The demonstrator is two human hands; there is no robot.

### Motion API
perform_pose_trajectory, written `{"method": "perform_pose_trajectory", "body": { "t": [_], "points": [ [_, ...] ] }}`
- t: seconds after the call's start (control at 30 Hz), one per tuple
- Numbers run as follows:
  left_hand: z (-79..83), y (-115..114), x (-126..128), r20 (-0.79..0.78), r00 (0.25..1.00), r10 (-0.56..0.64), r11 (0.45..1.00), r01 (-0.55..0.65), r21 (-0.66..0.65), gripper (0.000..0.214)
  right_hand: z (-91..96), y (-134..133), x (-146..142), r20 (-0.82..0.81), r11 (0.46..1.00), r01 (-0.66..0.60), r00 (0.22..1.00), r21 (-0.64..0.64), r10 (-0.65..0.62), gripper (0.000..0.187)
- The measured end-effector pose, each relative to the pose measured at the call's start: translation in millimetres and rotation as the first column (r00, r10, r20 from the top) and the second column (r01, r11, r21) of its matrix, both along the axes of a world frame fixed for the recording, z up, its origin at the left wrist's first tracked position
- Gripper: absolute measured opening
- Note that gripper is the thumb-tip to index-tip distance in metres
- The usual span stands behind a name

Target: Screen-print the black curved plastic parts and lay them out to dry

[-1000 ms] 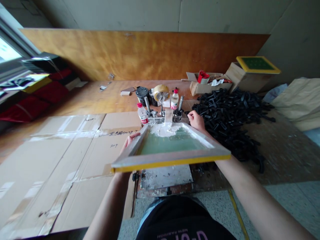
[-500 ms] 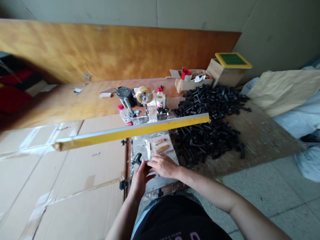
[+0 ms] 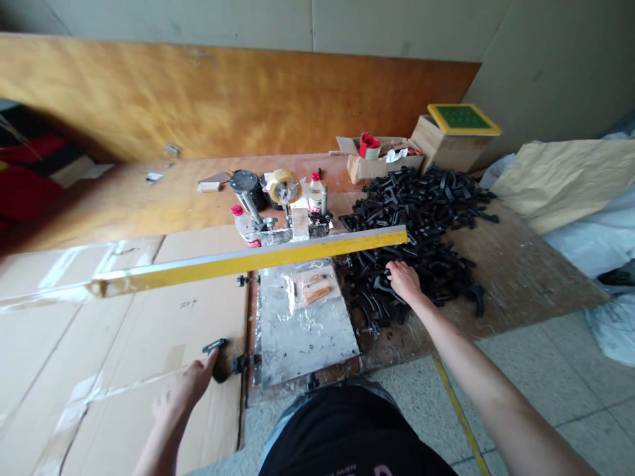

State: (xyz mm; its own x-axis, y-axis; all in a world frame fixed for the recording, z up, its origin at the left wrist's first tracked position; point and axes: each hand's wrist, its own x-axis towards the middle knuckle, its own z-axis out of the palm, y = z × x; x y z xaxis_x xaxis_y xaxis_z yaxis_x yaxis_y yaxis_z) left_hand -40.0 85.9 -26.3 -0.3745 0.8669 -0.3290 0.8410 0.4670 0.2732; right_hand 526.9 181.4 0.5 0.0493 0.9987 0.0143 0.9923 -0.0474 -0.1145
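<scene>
My right hand [image 3: 404, 281] rests on a large heap of black plastic pieces [image 3: 417, 225], its fingers touching them, with nothing visibly held. My left hand [image 3: 183, 390] is out over the brown cardboard sheet [image 3: 124, 350], its fingertips at a small black plastic piece [image 3: 214, 345]. Between my hands lies a film-covered metal print plate [image 3: 297, 344] with a small clear packet [image 3: 313, 287] on it. Above the plate, a yellow-edged screen frame [image 3: 248, 261] stands raised and seen nearly edge-on, with its far end in metal clamps [image 3: 297, 228].
Behind the clamps stand a plastic bottle [image 3: 245, 226], a tape roll [image 3: 284, 186], a dark can [image 3: 247, 188] and a second bottle [image 3: 315, 194]. An open carton [image 3: 381, 158] and a boxed green screen [image 3: 464, 119] sit at the back right. A tiled floor lies to the right.
My left hand has moved left off the plate to the cardboard, with the black piece at its fingertips. My right hand has moved right onto the heap. The raised frame stays put.
</scene>
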Motion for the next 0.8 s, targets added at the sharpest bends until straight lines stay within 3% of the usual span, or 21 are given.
{"method": "perform_pose_trajectory", "body": {
  "t": [0.1,0.2,0.27,0.33,0.43,0.5,0.57,0.8],
  "points": [
    [34.9,14,20,0.135,0.990,0.043,0.988,-0.063,0.144,0.047,20.8,5,-13,-0.226,0.999,0.017,0.974,0.042,-0.007,0.020],
    [76.0,40,55,0.400,0.917,-0.006,0.926,-0.145,0.348,0.047,38.4,14,-47,-0.531,0.987,-0.111,0.833,0.115,0.156,0.040],
    [106.3,60,83,0.620,0.782,-0.068,0.824,-0.306,0.477,0.047,39.0,19,-80,-0.638,0.939,-0.280,0.691,0.199,0.341,0.046],
    [136.3,78,110,0.750,0.632,-0.197,0.688,-0.456,0.565,0.041,29.1,23,-116,-0.633,0.868,-0.424,0.605,0.257,0.483,0.039],
    [169.3,95,138,0.783,0.539,-0.310,0.591,-0.536,0.602,0.036,3.8,27,-157,-0.509,0.793,-0.543,0.618,0.275,0.599,0.024],
    [177.4,99,145,0.769,0.556,-0.315,0.579,-0.530,0.620,0.038,-10.3,28,-170,-0.409,0.773,-0.567,0.658,0.283,0.632,0.018],
    [175.3,97,147,0.755,0.581,-0.304,0.577,-0.518,0.631,0.041,-17.4,28,-175,-0.330,0.757,-0.588,0.681,0.286,0.654,0.017],
    [159.6,82,145,0.713,0.647,-0.270,0.602,-0.464,0.649,0.049,-4.5,16,-178,-0.142,0.729,-0.650,0.717,0.217,0.682,0.022]
  ]
}}
